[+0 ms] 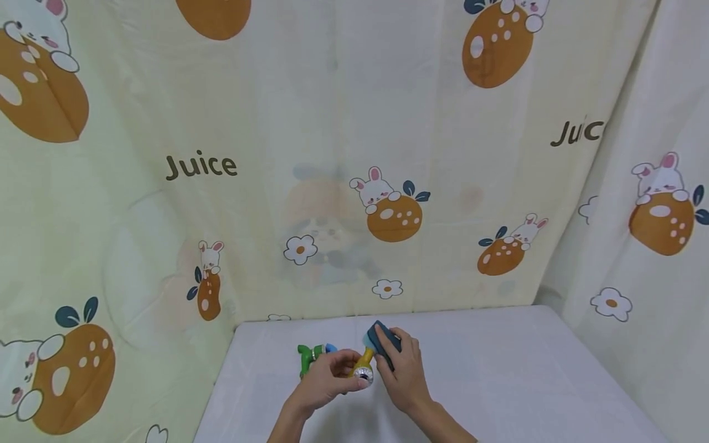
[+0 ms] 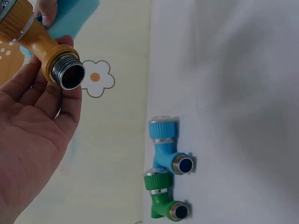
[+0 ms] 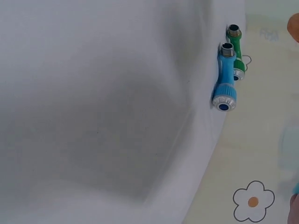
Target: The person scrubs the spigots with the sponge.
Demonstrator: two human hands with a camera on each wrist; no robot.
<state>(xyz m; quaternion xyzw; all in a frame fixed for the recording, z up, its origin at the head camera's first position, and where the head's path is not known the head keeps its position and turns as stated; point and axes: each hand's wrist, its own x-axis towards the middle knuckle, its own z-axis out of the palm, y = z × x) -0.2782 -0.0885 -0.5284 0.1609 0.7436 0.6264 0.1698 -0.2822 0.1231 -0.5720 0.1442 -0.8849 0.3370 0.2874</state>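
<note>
In the head view my left hand [image 1: 334, 376] grips a yellow angle valve [image 1: 367, 357], its ridged knob towards the camera. The left wrist view shows the valve's threaded metal mouth [image 2: 70, 73] above my palm. My right hand [image 1: 403, 372] holds a two-tone sponge [image 1: 388, 341], dark teal on one side and light blue on the other, against or just beside the valve's far end. Contact is hard to tell. Beyond my left hand a green angle valve [image 1: 304, 357] and a blue angle valve [image 1: 330, 348] lie on the table, partly hidden in the head view.
A white-covered table [image 1: 498, 369] spreads beneath both hands. Behind it hangs a cream curtain [image 1: 310, 203] printed with rabbits, fruit and flowers, and another curtain [image 1: 659, 320] runs along the right. The blue valve [image 2: 164, 144] and green valve [image 2: 161, 198] lie close together.
</note>
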